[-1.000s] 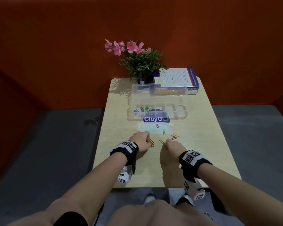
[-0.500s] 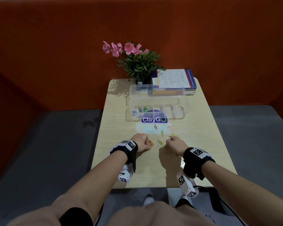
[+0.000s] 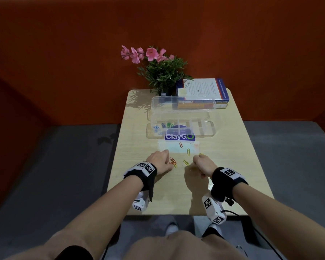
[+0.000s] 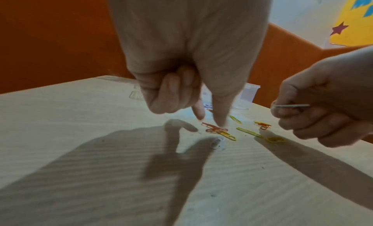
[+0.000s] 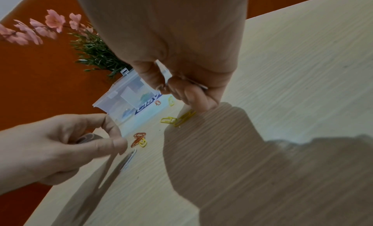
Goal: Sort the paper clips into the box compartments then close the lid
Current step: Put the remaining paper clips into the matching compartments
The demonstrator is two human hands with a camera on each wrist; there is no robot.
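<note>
A clear compartment box [image 3: 206,128] lies mid-table, its lid [image 3: 183,102] standing open behind. Blue clips [image 3: 156,128] and green clips [image 3: 169,125] lie in its left compartments. Loose orange clips [image 3: 172,161] and yellow clips [image 3: 185,162] are scattered between my hands. My left hand [image 3: 159,159] points thumb and index finger down; the thumb tip touches the orange clips [image 4: 216,129], and a white clip [image 4: 217,141] lies just nearer. My right hand [image 3: 203,164] pinches a white paper clip [image 4: 290,105] a little above the table.
A potted plant with pink flowers [image 3: 161,72] and a book [image 3: 203,89] stand at the table's far edge behind the box. A blue ClayGo sticker [image 3: 179,136] marks the tabletop [image 3: 223,166] in front of the box. Orange walls surround the small table.
My right hand has moved slightly forward and right and lifted off the table with a white clip. The left hand stays by the orange clips.
</note>
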